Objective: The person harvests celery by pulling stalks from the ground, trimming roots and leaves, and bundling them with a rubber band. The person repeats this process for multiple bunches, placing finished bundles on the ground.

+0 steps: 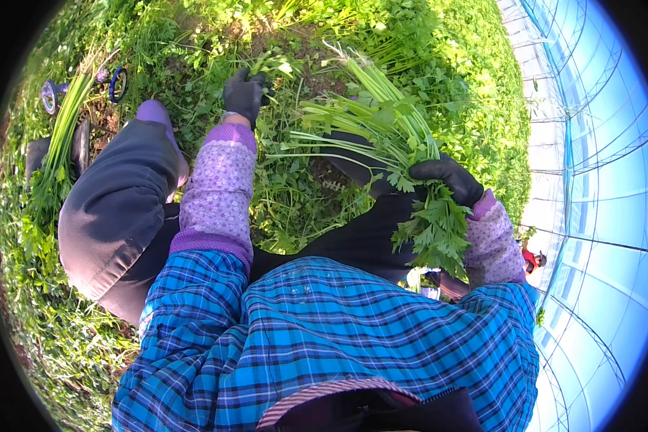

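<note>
My right hand (448, 178), in a dark glove, grips a bunch of celery-like leafy greens (405, 119) around the upper stalks. The pale roots point away from me, and the broad leaves hang below the hand over my thigh. Several thinner stalks splay sideways from the bunch. Further left, my left hand (245, 96), also in a dark glove, is raised over the plants with curled fingers around small leafy sprigs (272, 65). Another bundle of long green stalks (67, 127) lies at the far left, across a dark flat object (81, 146).
Near the left bundle are a purple spool-like object (49, 96) and a blue ring (118, 85). My purple boot (154, 113) rests among low greens. Dense plants (480, 81) grow ahead and right. A person in red (530, 260) is far right, near the greenhouse film wall (610, 189).
</note>
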Available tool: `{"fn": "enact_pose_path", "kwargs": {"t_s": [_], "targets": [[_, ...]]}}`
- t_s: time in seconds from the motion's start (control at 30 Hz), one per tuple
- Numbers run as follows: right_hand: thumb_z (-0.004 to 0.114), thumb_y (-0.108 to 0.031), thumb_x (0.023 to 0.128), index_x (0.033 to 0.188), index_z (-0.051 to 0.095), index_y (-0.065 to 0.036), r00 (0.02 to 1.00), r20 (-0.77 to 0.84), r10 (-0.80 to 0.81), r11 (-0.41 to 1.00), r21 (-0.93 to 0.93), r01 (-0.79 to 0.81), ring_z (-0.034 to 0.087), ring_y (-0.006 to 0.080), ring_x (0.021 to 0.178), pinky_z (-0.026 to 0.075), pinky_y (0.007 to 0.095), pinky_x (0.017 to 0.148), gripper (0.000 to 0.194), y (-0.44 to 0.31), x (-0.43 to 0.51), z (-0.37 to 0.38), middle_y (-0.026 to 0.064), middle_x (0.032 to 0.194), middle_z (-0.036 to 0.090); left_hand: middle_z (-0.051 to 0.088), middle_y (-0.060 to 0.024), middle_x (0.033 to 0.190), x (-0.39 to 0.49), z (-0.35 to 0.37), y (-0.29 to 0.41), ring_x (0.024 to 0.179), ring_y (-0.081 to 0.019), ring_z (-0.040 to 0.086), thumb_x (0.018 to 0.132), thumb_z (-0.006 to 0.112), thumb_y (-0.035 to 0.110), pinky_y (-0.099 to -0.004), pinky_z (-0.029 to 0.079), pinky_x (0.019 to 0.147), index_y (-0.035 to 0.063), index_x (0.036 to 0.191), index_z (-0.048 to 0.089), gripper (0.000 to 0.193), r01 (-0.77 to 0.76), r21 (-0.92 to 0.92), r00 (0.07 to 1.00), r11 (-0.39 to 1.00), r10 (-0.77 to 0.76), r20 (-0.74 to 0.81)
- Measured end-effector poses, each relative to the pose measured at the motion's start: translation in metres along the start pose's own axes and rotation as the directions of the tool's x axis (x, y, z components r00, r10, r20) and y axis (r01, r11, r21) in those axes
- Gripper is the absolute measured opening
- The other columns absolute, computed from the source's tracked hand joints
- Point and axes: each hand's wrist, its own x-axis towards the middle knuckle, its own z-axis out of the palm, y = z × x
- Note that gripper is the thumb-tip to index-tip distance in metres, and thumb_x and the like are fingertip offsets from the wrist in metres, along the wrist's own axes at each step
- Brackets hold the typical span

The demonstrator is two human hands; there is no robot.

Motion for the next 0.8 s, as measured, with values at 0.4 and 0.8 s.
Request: {"fn": "enact_pose_path", "kwargs": {"t_s": [0.4, 0.8], "targets": [[0.054, -0.017, 0.095, 0.118, 0.068, 0.002, 0.998, 0.052, 0.046, 0.99, -0.136, -0.038, 0.066, 0.034, 0.112, 0.05, 0.0427, 0.1, 0.033, -0.027, 0.016, -0.018, 0.0209, 0.122, 0.068, 0.068, -0.0078, 0.117, -0.047, 0.093, -0.017, 0.098, -0.0159, 0.067, 0.091, 0.069, 0.005, -0.0312, 0.053, 0.089, 0.002, 0.117, 0.064, 0.027, -0.374, -0.054, 0.598, 0.926, 0.285, 0.749], [0.071, -0.008, 0.086, 0.108, 0.071, 0.003, 0.945, -0.022, 0.328, 0.943, -0.056, -0.328, 0.068, 0.0252, 0.102, 0.052, 0.0368, 0.094, 0.024, -0.036, -0.031, -0.06, 0.0146, 0.113, 0.07, 0.07, -0.0154, 0.099, 0.034, -0.067, -0.006, 0.085, -0.0184, 0.069, 0.089, 0.076, 0.016, -0.0302, 0.058, 0.061, 0.0006, 0.125, 0.053, 0.044, 0.186, 0.319, 0.967, 0.929, -0.116, -0.227]]}}
